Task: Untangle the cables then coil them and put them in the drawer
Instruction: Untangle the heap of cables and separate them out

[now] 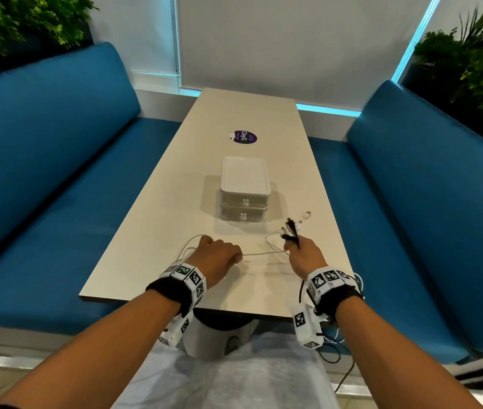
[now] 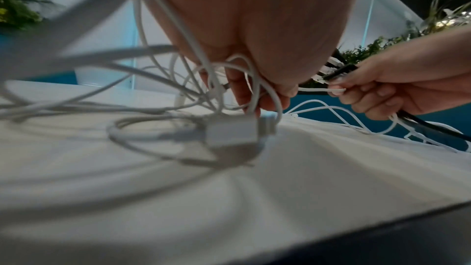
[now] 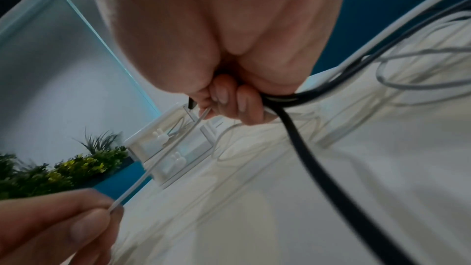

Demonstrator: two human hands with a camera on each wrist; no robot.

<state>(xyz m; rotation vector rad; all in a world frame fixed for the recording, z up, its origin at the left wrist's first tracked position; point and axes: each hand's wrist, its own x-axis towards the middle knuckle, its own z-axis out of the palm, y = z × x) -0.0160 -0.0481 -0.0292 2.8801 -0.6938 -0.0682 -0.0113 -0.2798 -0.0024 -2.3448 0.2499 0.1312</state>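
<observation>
Presently catalogued, cable outward:

Thin white cable [image 1: 263,253]: drawn nearly taut between both hands, long axis running left to right across the near end of the counter, roughly parallel to its near edge. Slack loops lying on the counter surface at either end.

Bundle of white and black cable ends with plugs [image 1: 292,228]: fanned upward and away from the right fist, toward the drawers. One thick black cable [image 3: 300,140] trailing down from the same fist and off the near side.

White charger block [image 2: 231,132]: on the counter directly under the left fingers, ringed by loose white coils [image 2: 142,126].

Left hand [image 1: 219,255]: knuckles up, fingers curled, pinching the taut white cable at its left end; further loops draped about the fingers.

Right hand [image 1: 303,255]: closed round the bundle, thumb and forefinger pinching the right end of the same white cable.

Small white two-drawer plastic box [image 1: 244,190]: both drawers closed, beyond the hands, slightly nearer the right hand.

Pale beige counter [image 1: 160,216]: bearing all of the above.

Judgement: still untangling; next pull likely sideways along the cable's axis, hands about equally placed, coiling not yet begun.
</observation>
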